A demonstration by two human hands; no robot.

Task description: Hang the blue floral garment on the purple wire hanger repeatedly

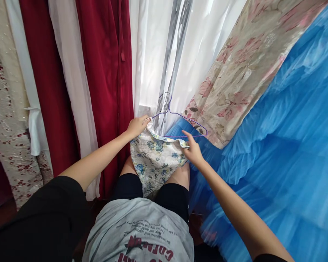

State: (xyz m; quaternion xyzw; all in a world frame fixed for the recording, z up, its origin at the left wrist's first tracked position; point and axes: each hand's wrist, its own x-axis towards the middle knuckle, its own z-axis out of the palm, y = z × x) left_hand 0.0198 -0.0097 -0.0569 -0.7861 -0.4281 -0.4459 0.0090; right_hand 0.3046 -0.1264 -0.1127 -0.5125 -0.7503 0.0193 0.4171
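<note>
A white garment with a blue and yellow floral print [155,153] hangs down between my thighs, its upper edge stretched between my two hands. My left hand [138,126] pinches the top left corner, where one end of a purple wire hanger [191,120] goes into the cloth. The other end of the hanger is outside the garment, above its edge. My right hand [192,148] grips the top right corner with the thumb side, its index finger pointing out toward the hanger. The garment's lower part is partly hidden by my legs.
Long dark red garments [104,72] and a pale one hang at the left. White curtains [150,43] and a metal pole [169,54] stand ahead. At the right hang a beige floral garment [235,72] and a large blue tulle dress [289,138].
</note>
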